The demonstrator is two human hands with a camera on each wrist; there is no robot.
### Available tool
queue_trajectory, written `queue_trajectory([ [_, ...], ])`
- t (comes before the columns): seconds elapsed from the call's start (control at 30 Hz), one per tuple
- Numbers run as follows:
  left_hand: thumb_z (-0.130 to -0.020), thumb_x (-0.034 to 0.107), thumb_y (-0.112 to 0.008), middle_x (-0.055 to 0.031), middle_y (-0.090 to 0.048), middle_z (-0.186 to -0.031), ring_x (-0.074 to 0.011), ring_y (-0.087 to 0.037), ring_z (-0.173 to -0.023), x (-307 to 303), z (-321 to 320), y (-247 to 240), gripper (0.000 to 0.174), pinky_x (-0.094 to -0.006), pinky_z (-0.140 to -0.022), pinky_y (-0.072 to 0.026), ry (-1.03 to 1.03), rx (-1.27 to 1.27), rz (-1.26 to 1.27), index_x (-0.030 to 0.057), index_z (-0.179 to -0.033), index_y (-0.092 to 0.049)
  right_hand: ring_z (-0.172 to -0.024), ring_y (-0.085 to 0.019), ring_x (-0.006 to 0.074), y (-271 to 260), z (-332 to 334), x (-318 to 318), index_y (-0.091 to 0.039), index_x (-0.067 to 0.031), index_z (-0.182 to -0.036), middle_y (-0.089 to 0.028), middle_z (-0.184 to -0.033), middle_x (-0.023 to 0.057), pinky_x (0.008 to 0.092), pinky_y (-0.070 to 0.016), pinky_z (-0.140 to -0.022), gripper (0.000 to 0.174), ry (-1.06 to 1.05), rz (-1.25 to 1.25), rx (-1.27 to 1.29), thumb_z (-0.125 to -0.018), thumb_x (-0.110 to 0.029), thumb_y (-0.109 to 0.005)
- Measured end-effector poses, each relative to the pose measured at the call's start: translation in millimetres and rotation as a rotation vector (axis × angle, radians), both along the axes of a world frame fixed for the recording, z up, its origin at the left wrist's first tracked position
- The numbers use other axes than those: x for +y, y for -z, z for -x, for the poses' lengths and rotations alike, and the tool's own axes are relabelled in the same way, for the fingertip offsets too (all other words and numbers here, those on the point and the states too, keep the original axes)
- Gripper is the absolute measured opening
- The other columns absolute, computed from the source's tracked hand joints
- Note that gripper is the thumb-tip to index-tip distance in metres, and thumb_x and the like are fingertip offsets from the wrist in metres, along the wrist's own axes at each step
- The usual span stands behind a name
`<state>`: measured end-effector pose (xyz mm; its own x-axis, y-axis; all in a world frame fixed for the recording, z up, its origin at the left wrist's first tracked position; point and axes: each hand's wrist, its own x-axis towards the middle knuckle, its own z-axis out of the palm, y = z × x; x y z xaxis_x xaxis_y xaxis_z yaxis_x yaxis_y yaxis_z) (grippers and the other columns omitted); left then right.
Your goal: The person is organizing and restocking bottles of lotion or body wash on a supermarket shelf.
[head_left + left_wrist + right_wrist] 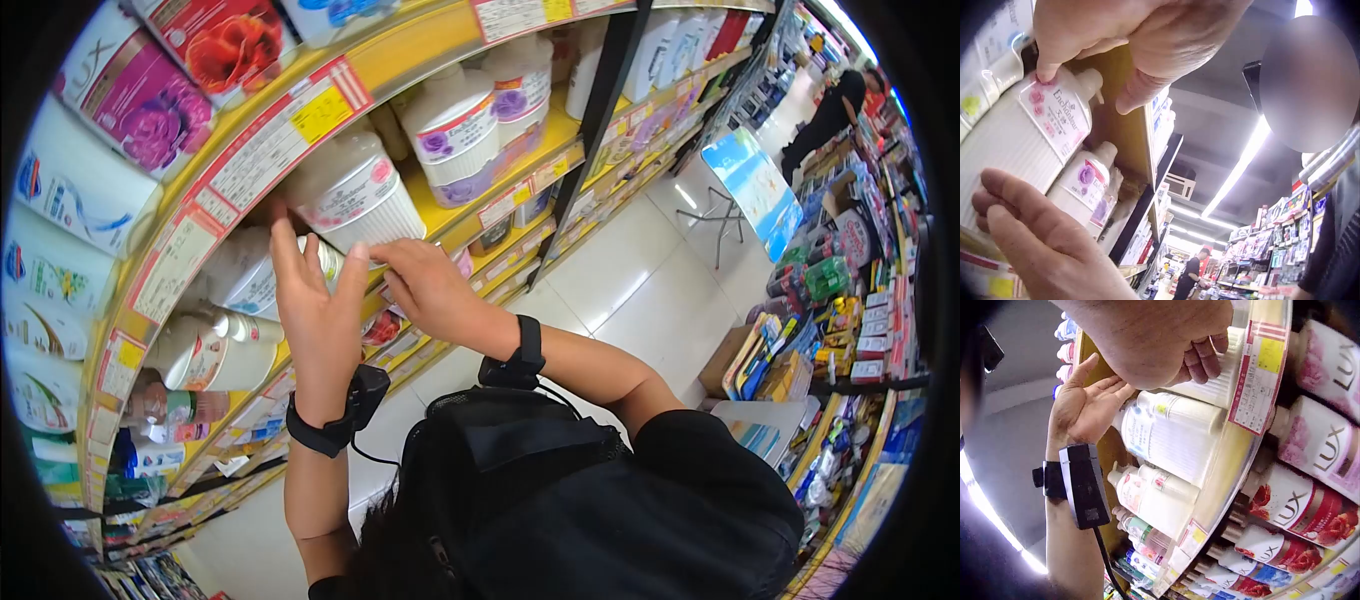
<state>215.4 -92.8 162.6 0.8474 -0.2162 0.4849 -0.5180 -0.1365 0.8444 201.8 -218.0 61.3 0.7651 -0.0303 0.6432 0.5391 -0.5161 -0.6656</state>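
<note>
A white ribbed bottle [355, 195] with a pink-flower label stands on the yellow shelf, tilted in the left wrist view [1007, 153]. My left hand [318, 315] reaches in beside it, fingers extended and thumb apart. One fingertip of that hand [1160, 40] touches the bottle near the top of its label. Against the lower ribbed front rest the bent, relaxed fingers of my right hand [1054, 247]. Seen from the right wrist, the right hand [1154, 344] partly covers the bottle, and the left hand [1088, 412] has its palm showing. Neither hand grips it.
Purple-flower bottles [452, 130] stand on one side, a blue-label bottle [1166, 434] on the other. Packs [140, 90] fill the shelf above its price strip [240, 160]. A folding table [755, 190] and a person in dark clothes [830, 120] are farther down the aisle.
</note>
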Motion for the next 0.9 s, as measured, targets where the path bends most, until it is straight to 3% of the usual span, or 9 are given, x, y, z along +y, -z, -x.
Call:
queue_trajectory([
  [0.2,-0.087,0.002,-0.066,-0.0188,-0.032,-0.146,-0.0251,-0.035,-0.135,-13.4,-17.6,-3.9,0.073,-0.0445,-0.117,-0.0211,0.027,0.106,0.127,-0.0082,-0.145,-0.022,-0.096,-0.056,0.0360,2.9,-2.4,-2.7,-0.055,-0.0016,-0.113,-0.059,-0.099,0.0163,0.0435,-0.0441,-0.085,0.028,0.008,-0.037,-0.002,-0.085,-0.001,-0.055],
  [0.57,-0.084,0.001,-0.069,-0.0160,-0.042,-0.137,-0.0224,-0.044,-0.122,-24.5,-29.5,-13.7,0.066,-0.0366,-0.103,-0.0362,0.008,0.047,0.078,0.0001,-0.140,-0.033,-0.093,-0.055,0.0359,-4.2,-2.6,-19.7,-0.055,-0.0024,-0.106,-0.057,-0.096,0.0154,0.0434,-0.0430,-0.084,0.025,0.130,-0.061,-0.022,-0.081,-0.001,-0.059],
  [0.67,-0.084,0.002,-0.070,-0.0171,-0.043,-0.136,-0.0224,-0.046,-0.120,-21.7,-30.3,-23.8,0.070,-0.0360,-0.104,-0.0366,0.051,0.187,0.012,-0.0008,-0.142,-0.031,-0.092,-0.056,0.0344,2.1,-3.3,-14.8,-0.056,-0.0034,-0.105,-0.057,-0.093,0.0141,0.0429,-0.0428,-0.083,0.024,0.065,-0.002,-0.008,-0.081,-0.003,-0.061],
  [0.9,-0.084,0.003,-0.070,-0.0183,-0.045,-0.136,-0.0221,-0.046,-0.121,-28.8,-34.2,-11.9,0.077,-0.0369,-0.107,-0.0347,0.054,0.157,0.014,-0.0052,-0.146,-0.026,-0.088,-0.056,0.0322,5.7,-10.6,-16.1,-0.057,-0.0048,-0.103,-0.058,-0.090,0.0122,0.0419,-0.0422,-0.081,0.022,0.129,0.016,-0.064,-0.081,-0.003,-0.061],
])
